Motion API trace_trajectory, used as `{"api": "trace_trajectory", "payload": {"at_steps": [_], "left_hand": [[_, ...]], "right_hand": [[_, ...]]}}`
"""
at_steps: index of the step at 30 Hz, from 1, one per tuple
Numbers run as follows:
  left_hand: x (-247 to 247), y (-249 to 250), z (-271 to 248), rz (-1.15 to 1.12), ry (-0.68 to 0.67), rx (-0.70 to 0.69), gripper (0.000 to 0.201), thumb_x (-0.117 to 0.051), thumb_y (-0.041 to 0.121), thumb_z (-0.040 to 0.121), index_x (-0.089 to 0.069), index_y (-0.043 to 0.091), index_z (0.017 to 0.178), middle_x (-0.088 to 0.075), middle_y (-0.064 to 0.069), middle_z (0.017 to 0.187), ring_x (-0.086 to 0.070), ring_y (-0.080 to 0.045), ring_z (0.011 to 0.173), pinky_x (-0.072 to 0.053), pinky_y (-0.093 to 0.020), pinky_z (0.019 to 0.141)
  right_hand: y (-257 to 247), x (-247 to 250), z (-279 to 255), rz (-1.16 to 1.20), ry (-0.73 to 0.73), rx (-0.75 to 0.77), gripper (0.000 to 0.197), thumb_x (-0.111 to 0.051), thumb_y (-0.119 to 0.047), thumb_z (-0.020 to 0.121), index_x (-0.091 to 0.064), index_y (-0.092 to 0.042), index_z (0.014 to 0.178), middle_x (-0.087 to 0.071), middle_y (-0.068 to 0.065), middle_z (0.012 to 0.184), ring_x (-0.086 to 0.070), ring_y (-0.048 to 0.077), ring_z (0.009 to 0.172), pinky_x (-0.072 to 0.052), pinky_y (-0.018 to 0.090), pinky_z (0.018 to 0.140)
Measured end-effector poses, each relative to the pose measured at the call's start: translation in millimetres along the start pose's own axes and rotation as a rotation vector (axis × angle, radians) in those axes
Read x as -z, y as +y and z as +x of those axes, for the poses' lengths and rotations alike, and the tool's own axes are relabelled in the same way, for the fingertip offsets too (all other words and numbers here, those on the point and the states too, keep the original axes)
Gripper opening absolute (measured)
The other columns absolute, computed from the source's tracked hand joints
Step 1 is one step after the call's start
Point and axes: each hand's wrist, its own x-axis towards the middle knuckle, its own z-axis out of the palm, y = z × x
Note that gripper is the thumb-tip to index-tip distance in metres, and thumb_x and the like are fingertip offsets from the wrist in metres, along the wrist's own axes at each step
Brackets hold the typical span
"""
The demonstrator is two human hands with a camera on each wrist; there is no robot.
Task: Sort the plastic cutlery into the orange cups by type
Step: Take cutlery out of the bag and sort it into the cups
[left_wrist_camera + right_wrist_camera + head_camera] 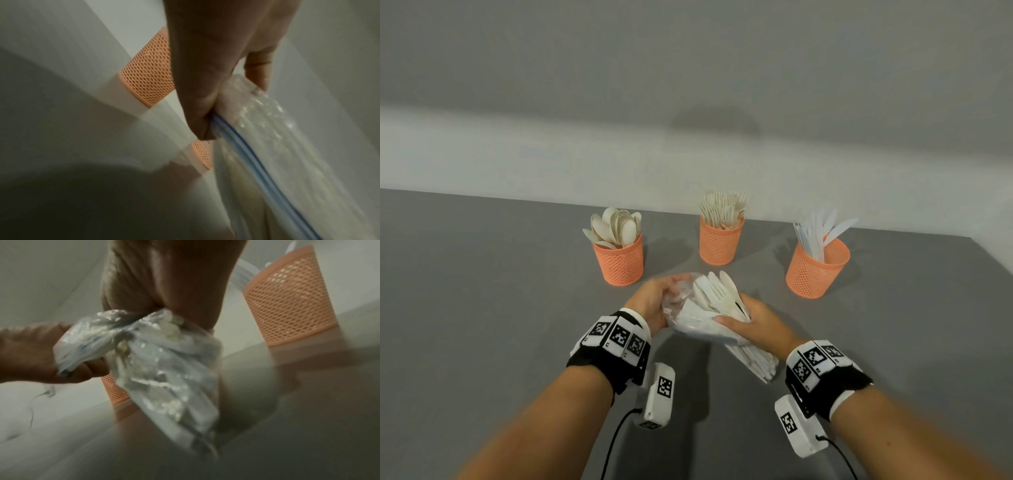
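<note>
Orange mesh cups sit in a row across the middle of my head view, on a grey table (482, 308): spoon cup (619, 262) at centre-left w/ spoons (616, 228) standing in it, fork cup (720, 243) at centre w/ forks (722, 207), knife cup (815, 270) at centre-right, tilted, w/ knives (822, 233) leaning out. Just below the cups, lower centre of frame, I see both hands on a clear plastic bag (688, 322) of mixed white cutlery (719, 294), held above the table; fork and spoon ends poke out of the bag's mouth toward the fork cup. Left hand (654, 301) grasps the bag's opening edge; in the left wrist view its fingers (257, 69) curl over crumpled plastic by the blue zip strip (246, 146), clenched on it. Right hand (760, 325) grips the bag's side from the right, thumb laid across the plastic; the right wrist view is blurred but shows that hand bunching the bag (160, 356). Bag's closed end hangs toward lower right, near the right wrist band (822, 370). Left wrist band (616, 339) sits lower left of the bag.
</note>
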Motion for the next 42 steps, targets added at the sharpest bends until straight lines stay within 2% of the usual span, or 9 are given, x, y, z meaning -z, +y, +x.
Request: {"api": "trace_trajectory", "payload": {"at_steps": [2, 9, 14, 22, 25, 30, 32, 38, 42], "left_hand": [[-1, -1, 0, 0.019, -0.087, -0.002, 0.035, -0.045, 0.003, 0.088, -0.061, 0.008, 0.118, -0.068, -0.013, 0.105, -0.066, -0.025, 0.088, -0.055, -0.032, 0.072], [12, -15, 15, 0.521, 0.22, -0.13, 0.052, -0.048, -0.014, 0.074, -0.061, 0.014, 0.116, -0.063, -0.011, 0.095, -0.053, -0.014, 0.064, -0.045, -0.019, 0.056], [14, -24, 19, 0.858, 0.308, -0.16, 0.053, -0.059, 0.001, 0.079, -0.051, 0.014, 0.13, -0.058, -0.014, 0.127, -0.055, -0.029, 0.116, -0.042, -0.032, 0.098], [19, -25, 19, 1.073, 0.421, -0.029, 0.051, -0.057, 0.021, 0.085, -0.043, 0.015, 0.133, -0.046, -0.017, 0.135, -0.047, -0.033, 0.123, -0.036, -0.033, 0.102], [9, -4, 7, 1.095, 0.483, -0.28, 0.053, -0.061, 0.031, 0.084, -0.045, 0.013, 0.131, -0.036, -0.013, 0.139, -0.038, -0.031, 0.128, -0.033, -0.038, 0.107], [-48, 24, -19, 0.871, -0.129, -0.444, 0.085, -0.072, 0.023, 0.078, -0.02, 0.015, 0.145, -0.044, 0.002, 0.133, -0.045, -0.012, 0.122, -0.036, -0.022, 0.098], [-63, 23, -16, 0.856, -0.129, -0.472, 0.088, -0.07, 0.015, 0.078, -0.013, 0.013, 0.145, -0.049, 0.001, 0.128, -0.051, -0.016, 0.118, -0.04, -0.022, 0.094], [-76, 19, -7, 0.771, 0.04, -0.535, 0.071, -0.052, 0.005, 0.088, -0.012, 0.013, 0.145, -0.058, -0.013, 0.121, -0.062, -0.027, 0.104, -0.048, -0.023, 0.08], [-71, 27, -6, 0.569, -0.022, -0.481, 0.043, -0.04, 0.017, 0.096, -0.031, 0.019, 0.138, -0.054, -0.001, 0.063, -0.05, -0.008, 0.042, -0.043, -0.021, 0.042]], "right_hand": [[1, 2, 1, 0.101, 0.012, -0.013, 0.027, -0.064, -0.018, 0.086, -0.054, -0.021, 0.112, -0.063, -0.014, 0.098, -0.062, -0.014, 0.08, -0.045, 0.003, 0.068], [-3, 14, 12, 0.287, 0.139, -0.116, 0.02, -0.061, -0.011, 0.087, -0.058, -0.012, 0.108, -0.069, 0.004, 0.093, -0.066, 0.014, 0.084, -0.051, 0.021, 0.072], [-16, 20, 19, 0.388, 0.167, -0.083, 0.024, -0.055, -0.014, 0.092, -0.056, -0.001, 0.112, -0.071, 0.006, 0.079, -0.07, 0.017, 0.075, -0.057, 0.026, 0.071], [-60, 47, 22, 0.656, 0.295, 0.113, 0.017, -0.049, -0.013, 0.095, -0.056, -0.012, 0.08, -0.056, 0.003, 0.07, -0.058, 0.015, 0.063, -0.052, 0.028, 0.067], [-68, 49, 21, 0.706, 0.26, 0.126, 0.016, -0.05, -0.014, 0.095, -0.058, -0.013, 0.081, -0.056, 0.002, 0.069, -0.057, 0.014, 0.063, -0.053, 0.029, 0.069], [-80, 26, 27, 0.712, 0.262, 0.043, 0.022, -0.052, -0.011, 0.093, -0.058, -0.004, 0.113, -0.057, 0.003, 0.069, -0.059, 0.011, 0.063, -0.054, 0.024, 0.064], [-84, 16, 29, 0.676, 0.331, 0.014, 0.03, -0.053, -0.012, 0.093, -0.053, -0.005, 0.122, -0.064, 0.003, 0.079, -0.065, 0.008, 0.067, -0.054, 0.021, 0.062], [-94, 6, 28, 0.509, 0.344, 0.026, 0.042, -0.058, -0.019, 0.091, -0.046, -0.014, 0.131, -0.062, 0.006, 0.123, -0.059, 0.016, 0.113, -0.046, 0.039, 0.102], [-104, 16, 15, 0.448, 0.194, 0.036, 0.046, -0.063, -0.03, 0.087, -0.048, -0.014, 0.128, -0.064, 0.007, 0.102, -0.064, 0.011, 0.068, -0.053, 0.029, 0.051]]}}
